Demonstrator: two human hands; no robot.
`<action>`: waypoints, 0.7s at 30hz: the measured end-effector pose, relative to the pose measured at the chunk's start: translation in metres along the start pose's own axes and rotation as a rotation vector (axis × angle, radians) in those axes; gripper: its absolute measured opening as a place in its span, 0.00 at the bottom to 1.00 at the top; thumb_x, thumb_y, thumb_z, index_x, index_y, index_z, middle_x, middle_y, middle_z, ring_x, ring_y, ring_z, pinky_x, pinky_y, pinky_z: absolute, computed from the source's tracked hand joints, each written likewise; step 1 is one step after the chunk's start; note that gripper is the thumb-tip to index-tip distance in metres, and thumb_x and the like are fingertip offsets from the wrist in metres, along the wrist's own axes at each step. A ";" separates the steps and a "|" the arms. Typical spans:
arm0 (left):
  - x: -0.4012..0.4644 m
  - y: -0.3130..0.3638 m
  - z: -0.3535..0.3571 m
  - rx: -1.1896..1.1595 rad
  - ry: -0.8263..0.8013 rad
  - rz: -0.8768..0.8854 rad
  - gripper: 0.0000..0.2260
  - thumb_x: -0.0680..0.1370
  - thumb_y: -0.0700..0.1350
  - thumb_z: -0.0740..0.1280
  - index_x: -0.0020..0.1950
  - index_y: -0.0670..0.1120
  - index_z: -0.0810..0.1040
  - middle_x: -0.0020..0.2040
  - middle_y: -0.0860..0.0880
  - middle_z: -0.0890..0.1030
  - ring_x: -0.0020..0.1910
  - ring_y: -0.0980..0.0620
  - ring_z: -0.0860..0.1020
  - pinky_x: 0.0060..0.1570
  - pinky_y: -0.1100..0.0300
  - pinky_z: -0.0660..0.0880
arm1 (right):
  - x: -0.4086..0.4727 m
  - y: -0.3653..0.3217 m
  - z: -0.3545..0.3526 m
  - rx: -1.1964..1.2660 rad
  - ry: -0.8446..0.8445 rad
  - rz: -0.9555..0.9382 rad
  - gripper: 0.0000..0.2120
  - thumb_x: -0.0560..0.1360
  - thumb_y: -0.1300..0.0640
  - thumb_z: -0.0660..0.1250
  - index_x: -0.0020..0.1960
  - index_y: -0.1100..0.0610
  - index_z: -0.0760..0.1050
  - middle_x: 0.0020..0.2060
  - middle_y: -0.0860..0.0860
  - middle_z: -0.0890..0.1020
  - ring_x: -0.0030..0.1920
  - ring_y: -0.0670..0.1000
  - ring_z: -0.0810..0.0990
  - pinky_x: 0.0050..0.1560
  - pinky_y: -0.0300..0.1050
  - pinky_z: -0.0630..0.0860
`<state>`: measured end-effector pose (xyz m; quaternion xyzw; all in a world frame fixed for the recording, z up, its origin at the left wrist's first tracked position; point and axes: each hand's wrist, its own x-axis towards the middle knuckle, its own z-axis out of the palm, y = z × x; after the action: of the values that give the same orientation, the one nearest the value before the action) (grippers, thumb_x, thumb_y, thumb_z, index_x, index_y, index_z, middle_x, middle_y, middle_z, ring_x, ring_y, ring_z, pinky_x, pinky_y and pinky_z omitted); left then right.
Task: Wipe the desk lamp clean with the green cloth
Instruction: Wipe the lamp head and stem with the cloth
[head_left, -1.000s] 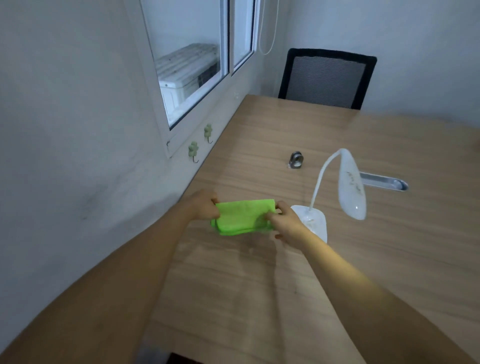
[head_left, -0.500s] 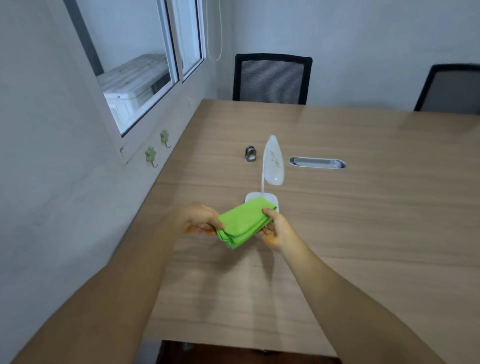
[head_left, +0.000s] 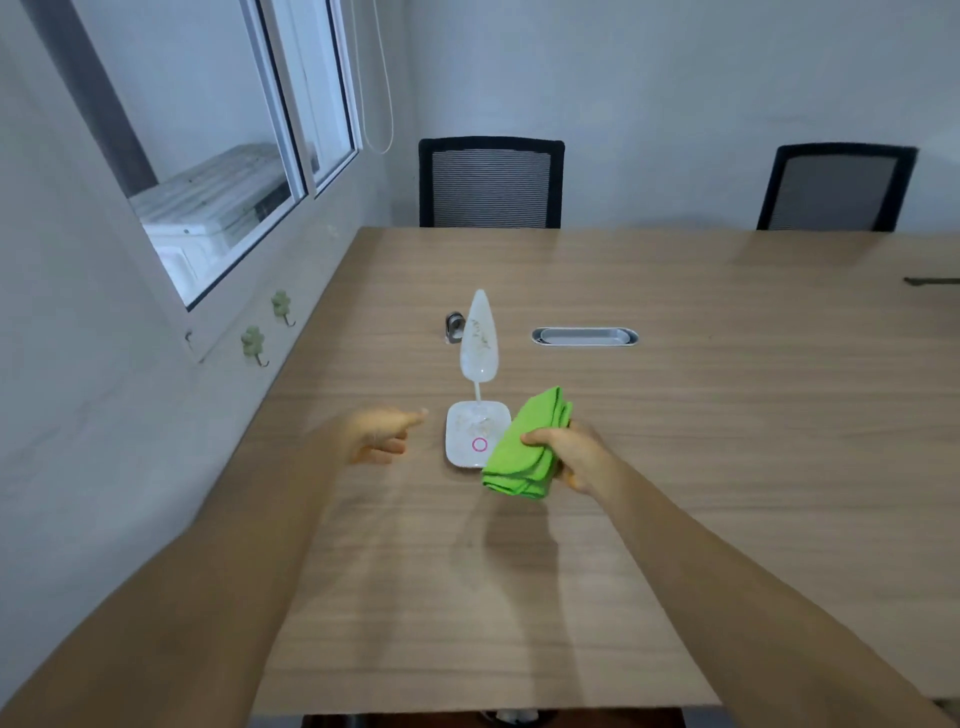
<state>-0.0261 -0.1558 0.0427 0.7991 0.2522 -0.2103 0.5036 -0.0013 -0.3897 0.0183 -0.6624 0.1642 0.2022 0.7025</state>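
No readable writing is seen. The folded green cloth (head_left: 524, 447), soft and ribbed, is gripped by the right hand (head_left: 569, 454) just right of the desk lamp (head_left: 478, 384), glossy white plastic, speckled, on the woodgrain tabletop (head_left: 675, 415). The left hand (head_left: 382, 434), blurred, is held loose and empty.

cloth (head_left: 527, 447) brt green | lamp (head_left: 479, 340) white, pink ring on base | table (head_left: 727, 441) tan woodgrain

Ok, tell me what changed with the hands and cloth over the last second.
The left hand let go of the green cloth and moved left, open. The right hand now holds the folded cloth alone, beside the lamp's base. The desk lamp stays on the table, unwiped.
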 end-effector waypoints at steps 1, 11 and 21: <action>-0.003 0.010 -0.007 -0.050 0.038 0.032 0.26 0.76 0.59 0.61 0.69 0.46 0.69 0.66 0.47 0.72 0.60 0.49 0.75 0.56 0.56 0.73 | -0.004 -0.011 -0.008 -0.053 0.007 -0.047 0.16 0.71 0.73 0.67 0.59 0.68 0.75 0.38 0.57 0.81 0.38 0.55 0.81 0.39 0.46 0.80; -0.024 0.111 -0.016 -0.496 -0.077 0.354 0.23 0.76 0.51 0.66 0.71 0.50 0.68 0.67 0.54 0.72 0.57 0.54 0.75 0.47 0.60 0.78 | -0.056 -0.122 -0.016 -0.647 0.112 -0.703 0.25 0.71 0.69 0.54 0.59 0.50 0.77 0.43 0.54 0.83 0.35 0.53 0.82 0.22 0.28 0.71; -0.025 0.122 -0.012 -0.309 -0.155 0.409 0.07 0.75 0.46 0.67 0.52 0.49 0.79 0.55 0.50 0.81 0.52 0.56 0.78 0.39 0.65 0.76 | -0.086 -0.119 0.015 -0.935 0.093 -1.245 0.26 0.67 0.77 0.56 0.61 0.64 0.77 0.59 0.59 0.81 0.61 0.58 0.79 0.66 0.48 0.72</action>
<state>0.0303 -0.1941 0.1476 0.7286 0.0754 -0.1238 0.6694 -0.0161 -0.3852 0.1653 -0.8677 -0.3109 -0.2091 0.3268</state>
